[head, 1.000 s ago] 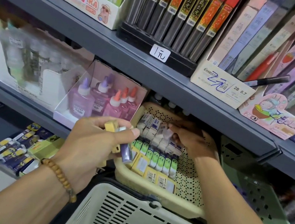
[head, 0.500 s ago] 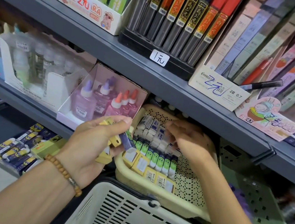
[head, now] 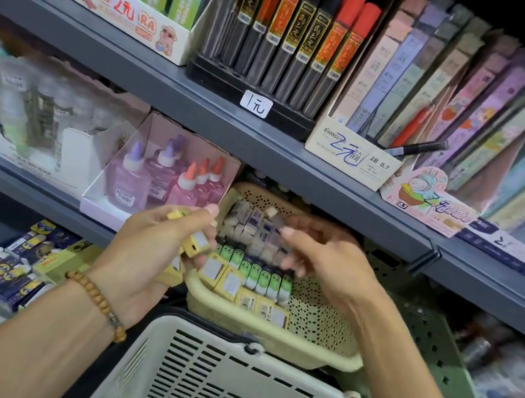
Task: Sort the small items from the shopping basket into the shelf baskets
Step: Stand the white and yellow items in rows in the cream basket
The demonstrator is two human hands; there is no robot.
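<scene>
Where the purple stick sat in the left hand (head: 155, 250) a second ago, the right hand (head: 320, 260) now pinches it (head: 279, 227) at frame centre, above the cream shelf basket (head: 315, 353). Left fingers clutch yellow boxes (head: 194, 244). Overhead, the shelf edge (head: 325, 188) leaves little room.

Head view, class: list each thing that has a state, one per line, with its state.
left hand: grips small yellow boxes
right hand: pinches a small purple item
cream shelf basket: partly filled, items in rows
shopping basket: below the hands, contents hidden
glue bottles: upright, capped
</scene>
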